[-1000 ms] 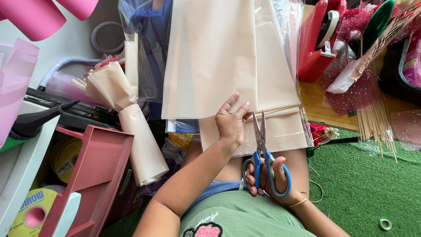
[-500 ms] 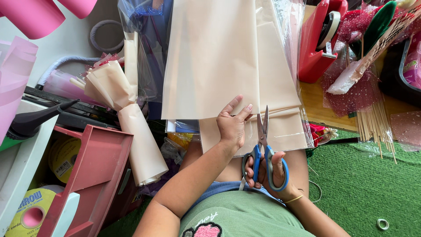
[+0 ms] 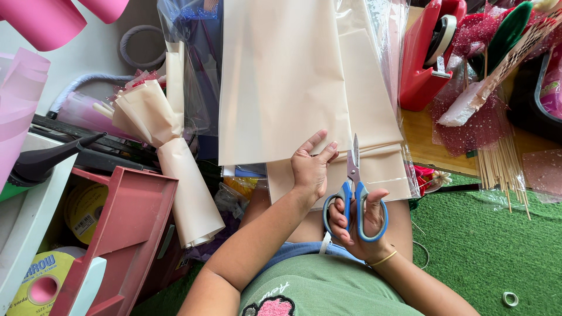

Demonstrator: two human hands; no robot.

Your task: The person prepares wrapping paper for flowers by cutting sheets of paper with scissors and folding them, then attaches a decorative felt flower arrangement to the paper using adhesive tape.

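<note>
Since a second ago the blue-handled scissors (image 3: 353,193) have crept up, their tips now at the lower edge of the cream paper sheet (image 3: 281,88). In the head view the right hand (image 3: 358,225) grips the handles, fingers through the loops; the left hand (image 3: 310,167) lies open, flat on the paper just beside the blades.

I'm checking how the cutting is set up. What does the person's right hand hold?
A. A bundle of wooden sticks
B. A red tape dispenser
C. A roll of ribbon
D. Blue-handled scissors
D: the right hand has its fingers through the blue loops of the scissors, blades pointing up at the cream paper sheet, while the left hand rests on the paper's lower edge.
</note>
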